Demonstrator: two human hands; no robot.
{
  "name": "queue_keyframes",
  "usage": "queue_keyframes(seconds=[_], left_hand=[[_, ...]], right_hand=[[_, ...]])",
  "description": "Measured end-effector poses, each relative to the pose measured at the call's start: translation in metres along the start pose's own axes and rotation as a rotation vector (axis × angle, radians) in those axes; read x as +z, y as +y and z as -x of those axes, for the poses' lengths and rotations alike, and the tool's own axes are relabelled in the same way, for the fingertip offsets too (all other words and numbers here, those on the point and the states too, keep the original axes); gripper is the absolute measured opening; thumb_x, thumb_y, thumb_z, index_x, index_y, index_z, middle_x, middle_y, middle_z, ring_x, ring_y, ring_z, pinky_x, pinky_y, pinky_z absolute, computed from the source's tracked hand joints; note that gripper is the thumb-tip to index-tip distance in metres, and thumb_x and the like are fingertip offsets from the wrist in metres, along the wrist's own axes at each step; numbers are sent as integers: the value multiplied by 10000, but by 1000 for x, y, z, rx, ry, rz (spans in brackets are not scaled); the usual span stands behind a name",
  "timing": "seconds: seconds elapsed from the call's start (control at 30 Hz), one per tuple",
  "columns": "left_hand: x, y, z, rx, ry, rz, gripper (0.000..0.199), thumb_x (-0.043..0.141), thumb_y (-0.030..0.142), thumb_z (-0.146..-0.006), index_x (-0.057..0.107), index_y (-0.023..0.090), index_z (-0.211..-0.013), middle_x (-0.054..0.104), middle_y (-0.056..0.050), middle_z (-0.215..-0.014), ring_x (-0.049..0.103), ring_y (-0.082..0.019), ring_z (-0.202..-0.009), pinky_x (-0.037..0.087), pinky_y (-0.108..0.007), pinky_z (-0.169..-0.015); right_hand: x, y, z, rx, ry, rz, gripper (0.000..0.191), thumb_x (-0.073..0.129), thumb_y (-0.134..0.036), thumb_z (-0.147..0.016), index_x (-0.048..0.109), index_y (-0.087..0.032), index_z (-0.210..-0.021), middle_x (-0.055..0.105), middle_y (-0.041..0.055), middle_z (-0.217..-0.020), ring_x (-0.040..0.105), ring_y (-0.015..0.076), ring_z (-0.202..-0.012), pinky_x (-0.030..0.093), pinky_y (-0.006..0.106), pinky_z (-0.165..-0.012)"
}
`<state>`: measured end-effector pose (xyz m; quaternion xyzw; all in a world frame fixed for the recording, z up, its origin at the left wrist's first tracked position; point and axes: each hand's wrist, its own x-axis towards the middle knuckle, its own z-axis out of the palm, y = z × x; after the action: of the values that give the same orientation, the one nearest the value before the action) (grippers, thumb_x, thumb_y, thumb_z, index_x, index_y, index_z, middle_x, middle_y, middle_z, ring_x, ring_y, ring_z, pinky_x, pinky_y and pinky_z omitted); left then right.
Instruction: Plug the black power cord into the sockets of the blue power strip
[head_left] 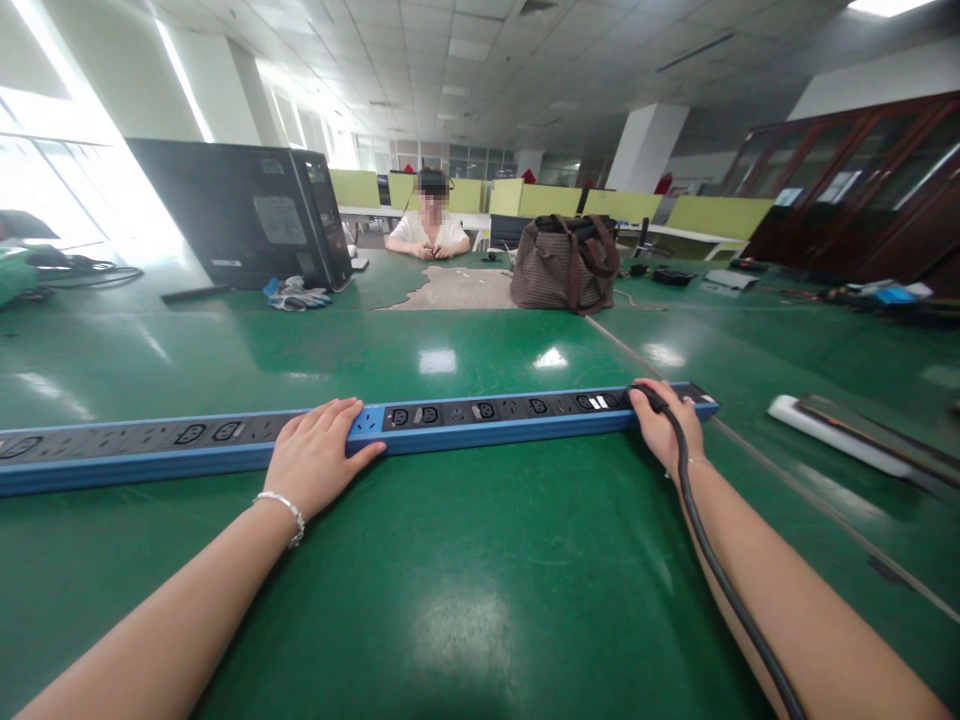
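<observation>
A long blue power strip (450, 433) with a black face and several sockets lies across the green table, running out of view at the left. My left hand (315, 455) grips it across its width near a bright blue socket, fingers over the far side and thumb along the front. At the strip's right end, my right hand (671, 425) is closed round the black plug (643, 397) of a power cord (724, 560). The plug sits against the strip's face; its tip is hidden, so I cannot tell how far it is in. The cord trails down over my right forearm.
On the green table (420, 560), a black computer case (247, 215) stands at the far left beside gloves (296, 293). A brown bag (564, 265) sits at the back. A white bar-shaped object (840, 435) lies at the right. Another person (429, 228) sits across the table.
</observation>
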<state>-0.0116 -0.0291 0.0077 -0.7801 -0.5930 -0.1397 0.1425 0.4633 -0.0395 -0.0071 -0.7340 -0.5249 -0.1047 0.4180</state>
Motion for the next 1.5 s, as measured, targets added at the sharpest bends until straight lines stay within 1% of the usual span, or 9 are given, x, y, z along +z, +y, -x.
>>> queue_keyframes(seconds=[0.2, 0.4, 0.53, 0.73, 1.1, 1.2, 1.3, 1.4, 1.5], left_hand=[[-1, 1, 0, -1, -10, 1, 647, 404, 589, -832, 473, 147, -1299, 529, -131, -1338, 468, -291, -1234, 332, -442, -1020], [0, 0, 0, -3, -7, -13, 636, 415, 579, -833, 475, 145, -1294, 531, -133, -1335, 470, -284, -1233, 336, -433, -1018], [1, -1, 0, -2, -11, -11, 637, 414, 582, -832, 472, 150, -1297, 530, -125, -1338, 466, -281, -1237, 333, -431, -1022], [-1, 1, 0, -10, -11, -22, 632, 409, 578, -837, 466, 154, -1303, 524, -122, -1345, 463, -277, -1242, 333, -427, -1024], [0, 0, 0, -13, -13, -17, 640, 406, 587, -835, 466, 159, -1306, 525, -117, -1347, 461, -271, -1247, 333, -428, -1029], [-2, 1, 0, -11, -22, -18, 640, 407, 579, -837, 460, 156, -1314, 523, -118, -1350, 455, -271, -1255, 329, -426, -1034], [-3, 2, 0, -14, -24, -25, 642, 411, 575, -836, 460, 153, -1317, 521, -124, -1353, 461, -273, -1251, 328, -423, -1035], [-4, 3, 0, -19, -30, -25, 643, 403, 577, -836, 463, 153, -1317, 522, -126, -1352, 466, -273, -1246, 330, -422, -1033], [-4, 3, 0, -17, -28, -21, 644, 404, 577, -834, 463, 154, -1316, 524, -123, -1350, 465, -273, -1248, 327, -421, -1035]], right_hand=[[4, 5, 1, 28, 5, 69, 381, 446, -443, -837, 660, -254, -1090, 625, 68, -1208, 423, 294, -1271, 262, 533, -1064], [-4, 0, 2, 138, -128, 170, 446, 423, -489, -867, 604, -287, -1222, 498, 43, -1376, 292, 343, -1351, 255, 579, -1061], [-7, -5, 1, 172, -163, 183, 449, 420, -492, -872, 582, -309, -1250, 491, 35, -1383, 282, 339, -1356, 259, 581, -1062], [-7, -10, 2, 233, -132, 162, 438, 451, -502, -860, 595, -324, -1232, 492, 38, -1380, 318, 354, -1333, 263, 615, -1045], [-6, -13, 8, 205, -105, 209, 425, 435, -513, -869, 586, -352, -1232, 498, 22, -1376, 297, 338, -1345, 206, 648, -1047], [-4, -12, 9, 211, -82, 206, 428, 427, -515, -869, 586, -350, -1229, 511, 30, -1362, 309, 330, -1341, 204, 642, -1046], [0, -8, 8, 189, -52, 199, 432, 406, -500, -873, 603, -316, -1211, 543, 66, -1327, 352, 309, -1322, 215, 616, -1046], [4, 0, 4, 119, -33, 159, 421, 394, -461, -869, 648, -256, -1135, 616, 99, -1222, 446, 278, -1255, 218, 579, -1052], [7, 5, 1, 57, 21, 82, 408, 403, -460, -854, 674, -218, -1039, 676, 97, -1102, 540, 257, -1148, 247, 551, -1046]])
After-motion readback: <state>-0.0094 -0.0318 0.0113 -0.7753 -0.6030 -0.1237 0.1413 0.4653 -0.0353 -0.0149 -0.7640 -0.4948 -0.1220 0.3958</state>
